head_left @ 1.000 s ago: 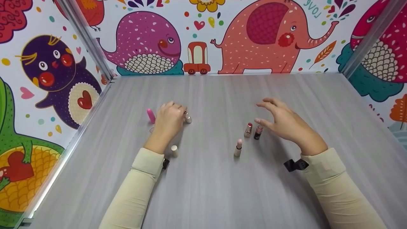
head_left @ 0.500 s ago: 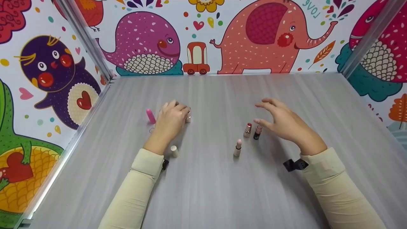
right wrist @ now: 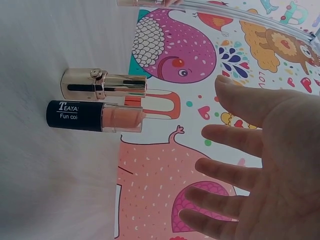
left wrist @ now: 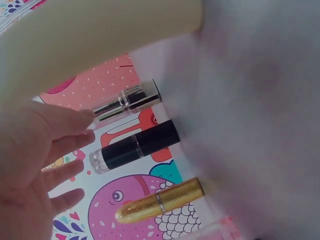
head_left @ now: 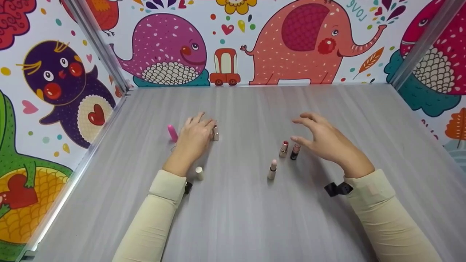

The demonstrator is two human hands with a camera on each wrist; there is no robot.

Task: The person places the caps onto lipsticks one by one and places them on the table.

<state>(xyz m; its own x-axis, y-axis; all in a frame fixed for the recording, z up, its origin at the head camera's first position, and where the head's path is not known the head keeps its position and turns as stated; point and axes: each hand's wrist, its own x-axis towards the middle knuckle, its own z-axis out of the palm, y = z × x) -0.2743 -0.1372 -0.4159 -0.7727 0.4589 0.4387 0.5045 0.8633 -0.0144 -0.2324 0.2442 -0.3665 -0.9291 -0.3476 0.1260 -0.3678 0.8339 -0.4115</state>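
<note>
My left hand [head_left: 193, 135] is over the left group of lipsticks. In the left wrist view its thumb tip is right at the end of a clear-capped metallic lipstick [left wrist: 127, 104], and the fingers are spread loosely. Beside that stand a black clear-capped lipstick [left wrist: 135, 146] and a gold tube [left wrist: 160, 201], both hidden under the hand in the head view. My right hand [head_left: 323, 138] hovers with spread fingers behind a gold lipstick with a red tip [head_left: 284, 149] and a black lipstick with a peach top [right wrist: 95, 116]. Nothing shows between the right fingers.
A bright pink tube [head_left: 172, 133] stands left of the left hand, a clear rim partly showing below it. Nearer lie a cream cap [head_left: 199, 173] and, farther right, an uncapped pale pink lipstick [head_left: 272, 169]. Printed cartoon panels [head_left: 225, 25] border the grey table [head_left: 233, 218].
The metallic lipstick by my left hand has gone from tilted to upright, and the left fingers have spread and loosened, the index finger lifting. My right hand stays nearly still.
</note>
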